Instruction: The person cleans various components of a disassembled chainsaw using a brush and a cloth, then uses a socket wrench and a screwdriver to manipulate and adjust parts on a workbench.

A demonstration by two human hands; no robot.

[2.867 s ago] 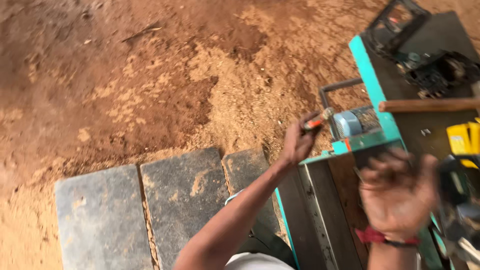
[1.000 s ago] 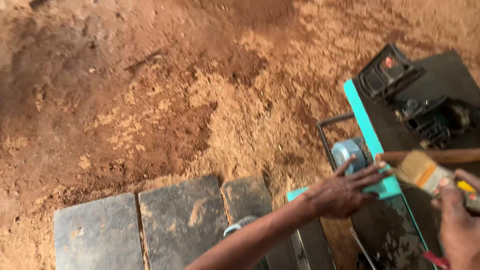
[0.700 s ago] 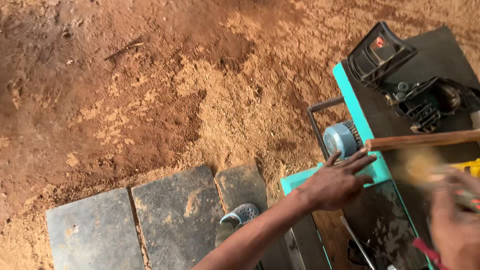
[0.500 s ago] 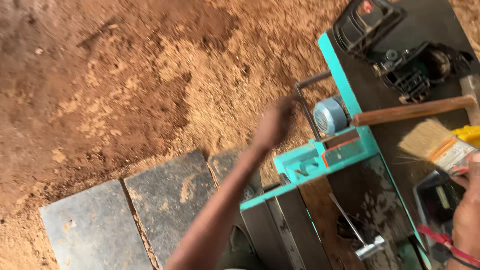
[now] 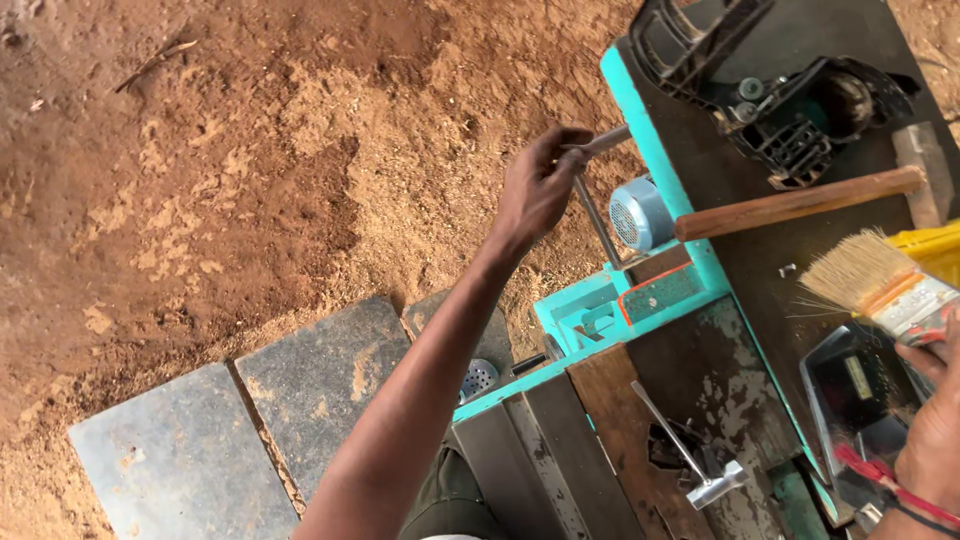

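My left hand (image 5: 538,185) reaches out over the sandy ground and grips the metal bar frame (image 5: 598,215) at the left edge of a turquoise workbench (image 5: 650,150), beside a small blue motor (image 5: 640,213). My right hand (image 5: 935,440) at the lower right edge holds a paintbrush (image 5: 880,280) with pale bristles pointing left over the dark bench top. A red string is around that wrist.
A hammer with a wooden handle (image 5: 800,200) lies across the bench. Black machine parts (image 5: 790,90) sit at the top. A dark tray (image 5: 860,390) and a metal wrench (image 5: 690,460) lie lower down. Grey stone slabs (image 5: 250,420) lie on the sandy ground (image 5: 250,150).
My left hand lifted off the bench corner, swung up and took hold of the metal bar frame. The paintbrush in my right hand stayed near the right edge. The camera shifted.
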